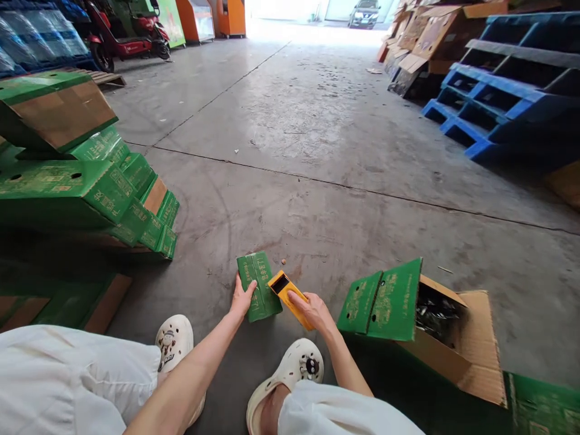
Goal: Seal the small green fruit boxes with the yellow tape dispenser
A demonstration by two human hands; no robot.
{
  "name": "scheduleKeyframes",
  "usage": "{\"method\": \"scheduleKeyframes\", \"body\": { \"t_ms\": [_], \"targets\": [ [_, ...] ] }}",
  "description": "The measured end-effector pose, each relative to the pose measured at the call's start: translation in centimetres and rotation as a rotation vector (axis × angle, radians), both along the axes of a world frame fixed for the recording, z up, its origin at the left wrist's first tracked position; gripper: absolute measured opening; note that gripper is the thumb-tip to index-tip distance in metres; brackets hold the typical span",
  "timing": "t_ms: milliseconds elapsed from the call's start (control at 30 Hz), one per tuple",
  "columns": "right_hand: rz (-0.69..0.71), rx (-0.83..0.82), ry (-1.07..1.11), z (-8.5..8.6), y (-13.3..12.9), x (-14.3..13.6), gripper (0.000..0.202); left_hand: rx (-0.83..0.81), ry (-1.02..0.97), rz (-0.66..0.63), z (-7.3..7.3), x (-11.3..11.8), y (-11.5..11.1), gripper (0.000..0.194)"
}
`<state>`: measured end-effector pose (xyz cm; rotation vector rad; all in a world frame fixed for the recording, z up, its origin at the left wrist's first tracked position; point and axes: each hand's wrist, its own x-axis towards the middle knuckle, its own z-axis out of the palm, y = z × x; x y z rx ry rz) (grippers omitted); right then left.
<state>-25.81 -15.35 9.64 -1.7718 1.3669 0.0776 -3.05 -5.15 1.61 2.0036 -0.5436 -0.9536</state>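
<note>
My left hand [244, 296] grips the left side of a small green cardboard box [259, 284] with pale printed lettering, its thumb lying on the face of the box. In my right hand [312, 310] is a long, narrow yellow case-like object [292, 302] with a dark opening at its upper end. That end is at the right edge of the green box; whether they touch, I cannot tell. What kind of thing the yellow object is does not show clearly. To the right stands an open green carton [389, 302] with shiny black wrapped contents [437, 311] inside.
Stacked green cartons [99, 193] stand on the left. My white clogs [299, 365] are on the concrete floor [290, 223] close below my hands. Blue pallets [493, 90] and flattened cardboard [435, 39] line the right. A red scooter [127, 36] and wrapped bottles [40, 36] are at the back left.
</note>
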Motion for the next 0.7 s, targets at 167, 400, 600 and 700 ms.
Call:
{"method": "scheduleKeyframes", "body": {
  "t_ms": [167,400,600,700],
  "targets": [
    [0.043,0.069,-0.056,-0.5,0.9,1.0,0.057,0.017,-0.103,-0.151,-0.3,2.8,-2.3,0.056],
    [0.058,0.128,-0.052,-0.6,1.4,1.4,0.055,-0.007,-0.096,-0.231,-0.3,2.0,-2.3,0.068],
    [0.038,0.145,-0.139,1.4,0.3,0.4,0.056,-0.126,0.084,-0.155,0.7,1.7,5.0,0.110],
    [0.084,0.259,-0.250,3.0,-0.6,-0.2,0.065,-0.184,0.050,-0.013,2.9,2.1,5.1,0.088]
  ]
}}
